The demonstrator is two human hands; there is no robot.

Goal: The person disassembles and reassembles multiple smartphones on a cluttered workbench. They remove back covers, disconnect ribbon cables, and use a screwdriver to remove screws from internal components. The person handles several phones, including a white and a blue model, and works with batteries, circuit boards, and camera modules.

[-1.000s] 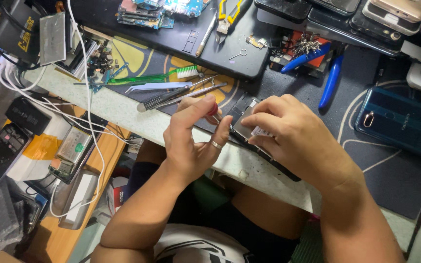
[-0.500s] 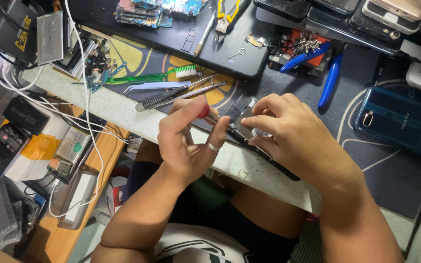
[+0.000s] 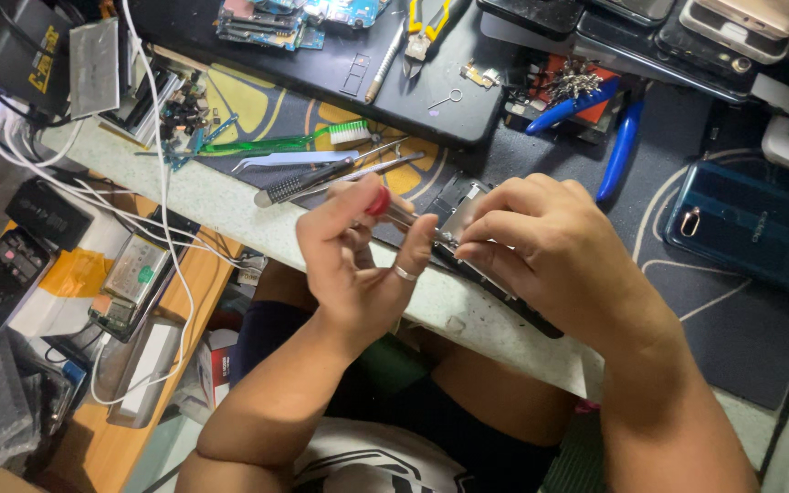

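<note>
A pale worktop (image 3: pixel 230 196) holds an opened phone (image 3: pixel 468 215) at its near edge. The right hand (image 3: pixel 550 242) pinches the phone's metal plate; the left hand (image 3: pixel 358 260) closes its grip on a red-capped screwdriver (image 3: pixel 385 205) touching it.

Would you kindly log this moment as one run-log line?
left hand: holds red-capped metal screwdriver | right hand: steadies opened black phone | surface: pale speckled worktop
</note>
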